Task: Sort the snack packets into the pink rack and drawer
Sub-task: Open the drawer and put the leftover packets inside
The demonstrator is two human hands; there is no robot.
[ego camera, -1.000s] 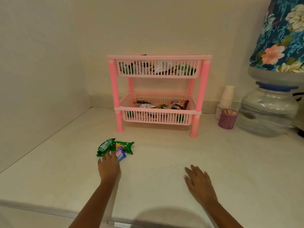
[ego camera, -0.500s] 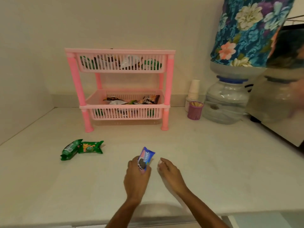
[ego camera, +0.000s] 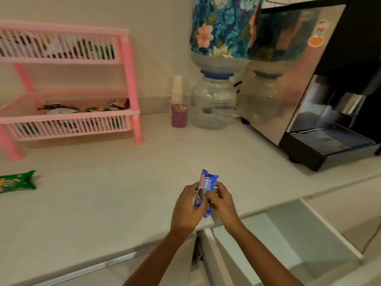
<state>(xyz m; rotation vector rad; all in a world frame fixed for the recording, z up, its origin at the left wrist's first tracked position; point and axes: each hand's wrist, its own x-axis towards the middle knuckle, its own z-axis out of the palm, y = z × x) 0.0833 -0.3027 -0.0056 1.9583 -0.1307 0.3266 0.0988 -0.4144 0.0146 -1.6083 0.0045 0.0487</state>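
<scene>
**Both hands on the Oreo packet**

Both hands meet over the front edge of the counter (ego camera: 115,199), and between them they grip a blue Oreo packet (ego camera: 204,190). Her left hand (ego camera: 188,209) wraps its fingers around the packet's lower half; the right hand (ego camera: 221,203) pinches the same packet from the other side, thumb across its face. The packet stands nearly upright, its long axis running up and away from the person, top end tilted slightly right, printed face toward the camera.

Just below and right of the hands an open white drawer (ego camera: 288,240) juts out from under the counter. Far left, a green biscuit packet (ego camera: 17,182) lies flat, long axis left to right. Behind it stands the pink rack (ego camera: 68,83), with packets in both tiers. A purple cup (ego camera: 179,116), a water dispenser (ego camera: 214,100) and a coffee machine (ego camera: 309,89) line the back right.
</scene>
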